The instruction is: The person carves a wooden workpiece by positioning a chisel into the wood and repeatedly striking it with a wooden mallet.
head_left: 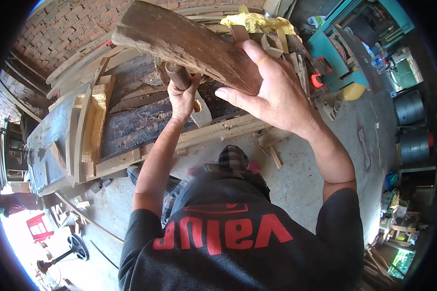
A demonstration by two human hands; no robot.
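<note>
A thick, dark, rough-edged piece of wood is raised in front of me, its right end gripped in my right hand. Lower and to the left, my left hand is wrapped round a round wooden handle. Just right of that hand is a flat grey piece, which looks like the head of the tool; how it joins the handle is hidden. Both hands are above a long dark workbench.
Long boards lie at the bench's left. Behind are a yellow bag and a brick wall. An orange and black tape measure lies to the right. Wood scraps, sandals and metal drums stand or lie beyond the bench.
</note>
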